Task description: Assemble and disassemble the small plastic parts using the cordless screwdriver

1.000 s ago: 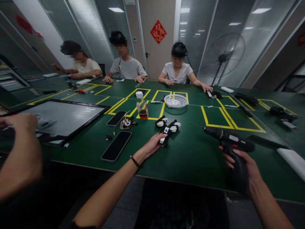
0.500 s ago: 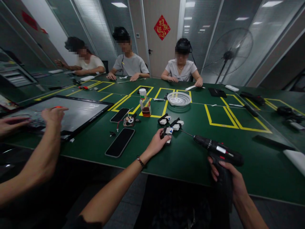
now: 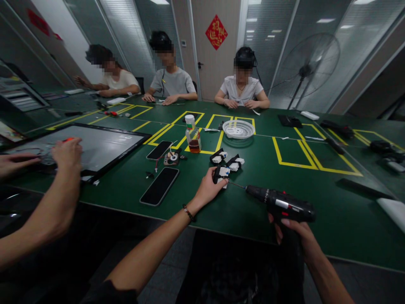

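Note:
My left hand [image 3: 210,185] is closed around a small black-and-white part [image 3: 224,172] on the green table. Two similar black-and-white parts, one nearer the bottle [image 3: 219,156] and one to its right [image 3: 236,163], lie just beyond it. In my right hand [image 3: 295,232] is a black cordless drill [image 3: 281,204], gripped by its handle and pointing left. Its long thin bit [image 3: 236,185] reaches to the part in my left hand; whether the tip touches it I cannot tell.
Left of my hand lie a phone [image 3: 160,186], a second phone [image 3: 160,150] and a small wired motor [image 3: 171,158]. Beyond stand a bottle [image 3: 193,137] and a white basket [image 3: 238,129]. A co-worker's hands work over a large panel [image 3: 104,145]. Three people sit across the table.
The drill has moved left, bringing its bit from the farther part to the one in my left hand. My left hand has barely moved. Across the table, one person's hands have come together.

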`<state>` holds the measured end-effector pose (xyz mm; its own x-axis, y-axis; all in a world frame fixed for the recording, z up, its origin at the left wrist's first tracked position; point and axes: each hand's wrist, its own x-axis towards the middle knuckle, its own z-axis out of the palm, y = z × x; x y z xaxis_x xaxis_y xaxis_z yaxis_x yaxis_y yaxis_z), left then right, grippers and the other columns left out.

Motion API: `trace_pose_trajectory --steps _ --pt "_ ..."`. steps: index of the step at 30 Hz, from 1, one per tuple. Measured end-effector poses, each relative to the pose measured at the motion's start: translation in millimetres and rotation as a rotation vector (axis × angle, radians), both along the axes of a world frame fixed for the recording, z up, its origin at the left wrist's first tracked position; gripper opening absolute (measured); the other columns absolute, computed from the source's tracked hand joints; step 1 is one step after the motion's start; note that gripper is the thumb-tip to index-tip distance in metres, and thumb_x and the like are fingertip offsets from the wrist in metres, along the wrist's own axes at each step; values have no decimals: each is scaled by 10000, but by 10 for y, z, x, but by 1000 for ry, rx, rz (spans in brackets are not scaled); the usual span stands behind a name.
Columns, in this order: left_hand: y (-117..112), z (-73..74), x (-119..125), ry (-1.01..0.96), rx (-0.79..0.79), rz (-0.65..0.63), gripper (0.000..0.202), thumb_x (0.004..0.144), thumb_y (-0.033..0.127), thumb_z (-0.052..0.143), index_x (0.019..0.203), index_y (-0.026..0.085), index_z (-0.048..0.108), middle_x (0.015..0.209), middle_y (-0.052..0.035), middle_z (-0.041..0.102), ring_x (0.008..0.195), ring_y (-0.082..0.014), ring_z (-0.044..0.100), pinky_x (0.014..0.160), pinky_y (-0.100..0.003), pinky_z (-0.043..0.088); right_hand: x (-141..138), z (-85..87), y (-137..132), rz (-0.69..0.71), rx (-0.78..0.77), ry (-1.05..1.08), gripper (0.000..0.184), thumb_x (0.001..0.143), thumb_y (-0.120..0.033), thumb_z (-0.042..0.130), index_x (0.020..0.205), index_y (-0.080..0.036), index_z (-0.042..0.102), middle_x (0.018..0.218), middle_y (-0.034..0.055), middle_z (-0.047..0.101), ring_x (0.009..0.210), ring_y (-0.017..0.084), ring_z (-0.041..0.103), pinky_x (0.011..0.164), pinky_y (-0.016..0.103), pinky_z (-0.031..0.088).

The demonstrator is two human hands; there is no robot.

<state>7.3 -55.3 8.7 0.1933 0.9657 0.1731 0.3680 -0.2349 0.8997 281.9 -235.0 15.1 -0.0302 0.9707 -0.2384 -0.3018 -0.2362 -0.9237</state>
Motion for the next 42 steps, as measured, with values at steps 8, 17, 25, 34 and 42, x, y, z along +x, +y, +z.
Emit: trace_pose_trajectory --steps 8,17,25,34,42 --pt "-2 -29 -7 33 20 6 641 771 490 719 1300 204 497 1261 -132 623 1156 -279 591 1011 -419 439 5 1 30 -8 10 18 349 803 -425 651 978 -125 681 549 48 612 463 193 570 441 294 465" --pt "-35 21 28 39 35 18 621 763 456 727 1283 201 504 1255 -131 631 1142 -285 602 993 -414 452 18 0 28 -9 7 6 341 817 -427 646 972 -126 687 553 55 616 472 197 580 452 300 478" --pt "-38 16 29 49 46 15 626 760 456 726 1288 210 496 1257 -133 630 1147 -290 598 989 -414 451 -9 28 35 -30 10 16 336 811 -428 651 958 -129 692 534 46 603 440 183 552 425 292 456" --pt "-52 31 18 55 45 12 647 759 483 725 1299 219 487 1256 -130 627 1142 -287 598 985 -413 455 2 -1 43 -21 5 26 333 818 -436 635 959 -139 683 538 44 602 450 177 555 439 285 468" --pt "-70 15 34 134 97 47 700 749 470 731 1339 216 453 1270 -141 616 1131 -303 606 967 -426 467 12 -4 23 -8 5 8 325 841 -411 624 991 -128 679 572 52 620 475 187 574 460 293 472"
